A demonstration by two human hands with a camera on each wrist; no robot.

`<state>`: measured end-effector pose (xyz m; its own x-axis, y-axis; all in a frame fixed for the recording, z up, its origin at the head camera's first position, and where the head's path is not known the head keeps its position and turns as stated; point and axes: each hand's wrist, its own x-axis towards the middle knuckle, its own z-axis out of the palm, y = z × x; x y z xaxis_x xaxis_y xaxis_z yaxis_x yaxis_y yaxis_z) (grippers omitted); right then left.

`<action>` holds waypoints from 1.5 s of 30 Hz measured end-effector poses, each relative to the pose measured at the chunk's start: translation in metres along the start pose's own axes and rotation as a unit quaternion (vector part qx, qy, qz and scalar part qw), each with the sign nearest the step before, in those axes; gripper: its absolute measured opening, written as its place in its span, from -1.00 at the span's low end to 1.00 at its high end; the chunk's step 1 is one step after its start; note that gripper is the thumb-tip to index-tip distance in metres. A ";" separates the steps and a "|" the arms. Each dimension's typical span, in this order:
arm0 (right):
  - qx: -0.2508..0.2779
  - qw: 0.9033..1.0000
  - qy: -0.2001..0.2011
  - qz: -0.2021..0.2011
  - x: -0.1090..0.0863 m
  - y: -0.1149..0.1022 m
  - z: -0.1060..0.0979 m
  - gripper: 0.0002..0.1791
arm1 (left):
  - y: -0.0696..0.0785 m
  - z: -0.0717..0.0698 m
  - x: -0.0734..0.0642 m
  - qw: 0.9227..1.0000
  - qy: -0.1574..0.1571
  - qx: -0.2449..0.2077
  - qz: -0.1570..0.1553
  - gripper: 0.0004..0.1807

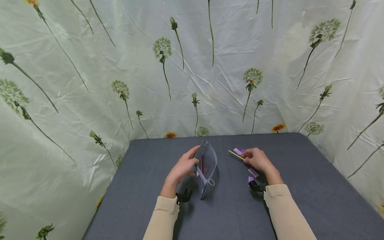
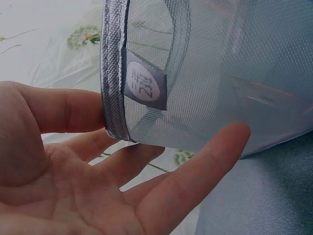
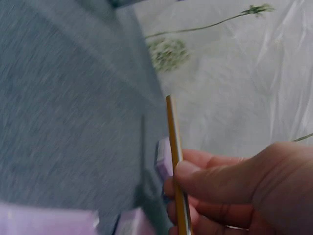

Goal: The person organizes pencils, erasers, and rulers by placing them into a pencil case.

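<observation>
A grey mesh zipper pouch point(image 1: 211, 166) stands upright near the middle of the table, its zipped mouth spread open. At its left edge my left hand point(image 1: 183, 166) holds it; in the left wrist view the fingers point(image 2: 73, 111) lie at the zipper band, beside a small grey label point(image 2: 145, 81). A thin red stick point(image 1: 201, 164) shows inside the pouch. My right hand point(image 1: 258, 159) pinches a slim yellow pencil point(image 3: 174, 129) between thumb and fingers, above small purple blocks point(image 1: 237, 151). The pencil's lower end is partly hidden by the fingers.
More purple blocks point(image 1: 253, 172) lie under and beside the right wrist. The dark grey table point(image 1: 231, 213) ends at a pale curtain point(image 1: 192, 83) with dandelion prints. A ring pull point(image 1: 211, 182) hangs from the pouch's zipper.
</observation>
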<state>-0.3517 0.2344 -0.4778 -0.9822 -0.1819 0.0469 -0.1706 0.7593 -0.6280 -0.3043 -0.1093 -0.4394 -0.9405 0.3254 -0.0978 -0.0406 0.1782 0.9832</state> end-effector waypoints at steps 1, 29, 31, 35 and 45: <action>0.010 1.000 0.002 -0.007 0.000 -0.002 -0.001 -0.80 | 0.000 0.000 0.000 1.000 0.000 0.000 0.001 -0.33; 0.279 0.956 -0.092 -0.016 -0.015 -0.067 -0.019 -0.69 | -0.001 0.003 0.001 1.000 0.001 -0.009 0.005 -0.31; 0.281 0.954 -0.098 -0.016 -0.017 -0.077 -0.020 -0.70 | -0.001 0.003 0.000 1.000 0.005 -0.009 0.005 -0.31; 0.275 0.956 -0.100 -0.017 -0.017 -0.088 -0.013 -0.70 | -0.002 0.001 -0.002 1.000 0.008 -0.009 0.004 -0.31; 0.273 0.955 -0.110 -0.030 -0.014 -0.101 0.002 -0.67 | -0.005 0.000 0.001 1.000 0.003 -0.012 0.005 -0.32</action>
<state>-0.3206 0.1589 -0.4163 -0.9216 -0.3868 -0.0312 -0.1004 0.3155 -0.9436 -0.3051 -0.1094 -0.4442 -0.9432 0.3205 -0.0876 -0.0400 0.1522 0.9875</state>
